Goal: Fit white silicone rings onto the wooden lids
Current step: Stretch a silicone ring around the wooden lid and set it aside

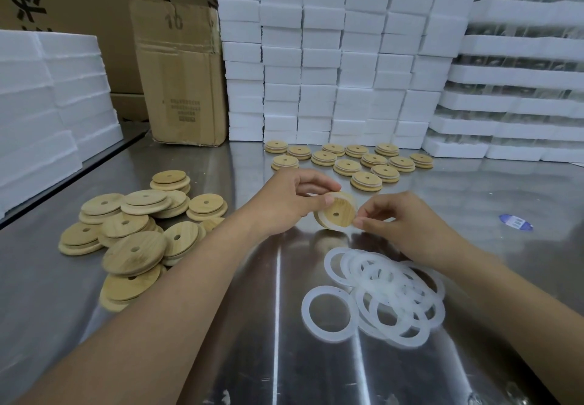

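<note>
My left hand [289, 197] grips a round wooden lid [336, 212] with a centre hole, tilted on edge just above the steel table. A white silicone ring [319, 216] shows around the lid's rim. My right hand [395, 219] pinches that ring at the lid's right edge. A heap of loose white silicone rings [385, 297] lies in front of my right forearm. On the left sits a pile of bare wooden lids [132, 234]. Behind the hands, several lids [354, 161] lie flat in rows.
The steel table [284, 357] carries a blue-and-white sticker [515, 222] at the right. White foam blocks [331, 57] are stacked along the back and right, more foam slabs [47, 104] at the left. A cardboard box [180, 73] stands at the back left.
</note>
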A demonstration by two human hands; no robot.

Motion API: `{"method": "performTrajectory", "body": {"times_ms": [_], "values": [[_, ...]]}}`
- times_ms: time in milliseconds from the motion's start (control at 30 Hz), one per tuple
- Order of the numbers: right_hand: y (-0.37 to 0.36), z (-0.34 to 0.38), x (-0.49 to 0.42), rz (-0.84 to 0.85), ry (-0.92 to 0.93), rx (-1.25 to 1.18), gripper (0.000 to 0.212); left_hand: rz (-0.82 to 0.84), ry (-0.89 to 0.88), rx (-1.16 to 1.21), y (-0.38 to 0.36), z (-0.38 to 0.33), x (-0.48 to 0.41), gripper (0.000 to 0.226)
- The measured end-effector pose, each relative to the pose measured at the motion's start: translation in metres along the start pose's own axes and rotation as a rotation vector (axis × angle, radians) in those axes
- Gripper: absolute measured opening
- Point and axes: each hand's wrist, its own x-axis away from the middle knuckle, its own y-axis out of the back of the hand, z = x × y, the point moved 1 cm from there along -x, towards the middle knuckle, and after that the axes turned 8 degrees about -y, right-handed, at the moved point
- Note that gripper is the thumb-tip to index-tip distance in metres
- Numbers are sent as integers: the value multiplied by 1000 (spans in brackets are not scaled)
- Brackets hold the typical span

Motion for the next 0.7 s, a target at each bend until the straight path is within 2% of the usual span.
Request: {"method": "performTrajectory", "body": {"times_ms": [100, 233, 333, 433, 567, 700], "values": [[-2, 1, 2, -48, 4, 32, 10, -2, 6, -11, -2, 1, 0, 17], [-3, 4, 5, -83, 43, 2, 31, 28, -11, 37, -5, 0, 1, 17], [-7, 7, 7, -58, 96, 2, 19, 54, -33, 65, -11, -2, 2, 19], [-7, 6, 6, -74, 87, -12, 8, -29, -55, 11, -15, -1, 1, 20], [-5, 6, 6, -83, 53, -46, 6, -148, -6, -46, -15, 6, -1, 15], [-5, 7, 7, -76, 24, -73, 7, -176, 16, -60, -13, 11, -2, 10]]}}
